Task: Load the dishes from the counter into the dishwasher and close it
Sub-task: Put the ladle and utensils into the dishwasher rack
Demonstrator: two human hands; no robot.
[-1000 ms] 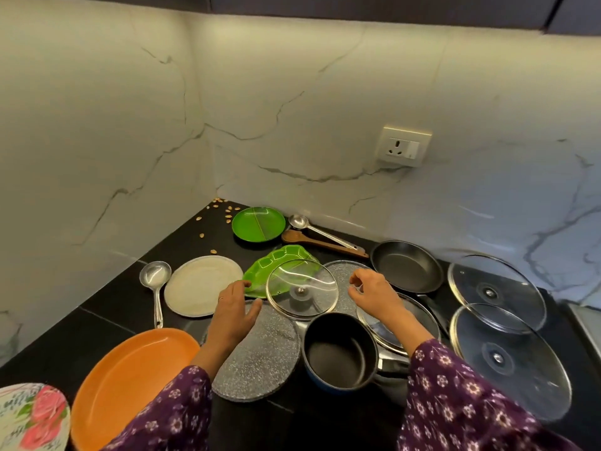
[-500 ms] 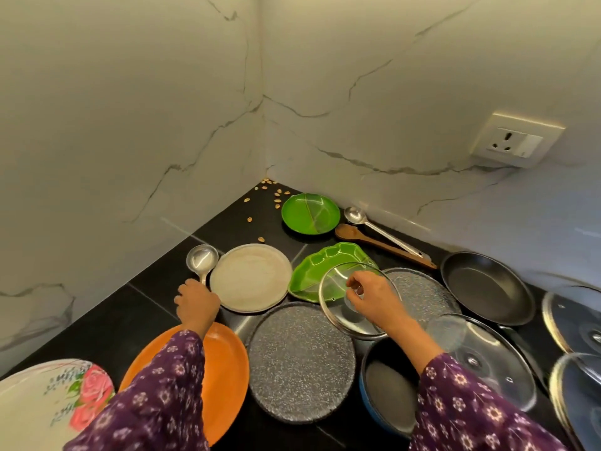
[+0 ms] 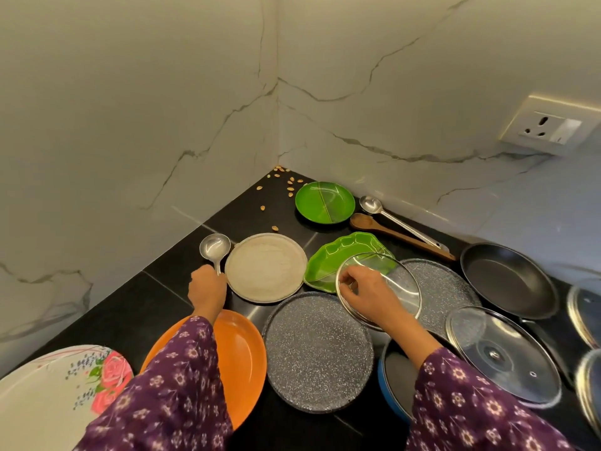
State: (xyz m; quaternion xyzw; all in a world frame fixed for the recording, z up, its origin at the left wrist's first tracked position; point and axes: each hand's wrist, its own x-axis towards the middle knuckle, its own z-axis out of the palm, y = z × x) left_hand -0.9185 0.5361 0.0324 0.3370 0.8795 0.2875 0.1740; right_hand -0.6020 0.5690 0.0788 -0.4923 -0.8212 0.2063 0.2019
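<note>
Since a second ago, left hand (image 3: 208, 288) has moved from the near speckled plate (image 3: 318, 353) to the ladle (image 3: 214, 247); the right hand (image 3: 367, 292) has stayed on the glass lid (image 3: 403, 288).

Left to right on the black counter (image 3: 146, 304): a floral plate (image 3: 48, 395) at the near edge, then an orange plate (image 3: 247, 359) partly under the left sleeve. The left arm reaches forward over it, and the fist is closed round the ladle's handle, with the bowl lying toward the wall. Just beside the ladle sits a white plate (image 3: 266, 266). Loose shells (image 3: 289, 182) lie in the corner, near a round green plate (image 3: 325, 201).

The near speckled plate lies between the two arms. Beyond it is a green leaf dish (image 3: 328, 262), partly covered by the tilted glass lid. The right arm crosses a blue saucepan (image 3: 396, 375). Its hand is palm down on the lid, with the fingers curled at the left rim.

Further right are a second speckled plate (image 3: 445, 288), a steel spoon (image 3: 400, 222) beside a wooden spoon (image 3: 390, 231), a black frying pan (image 3: 509, 279) and another glass lid (image 3: 504, 356).
</note>
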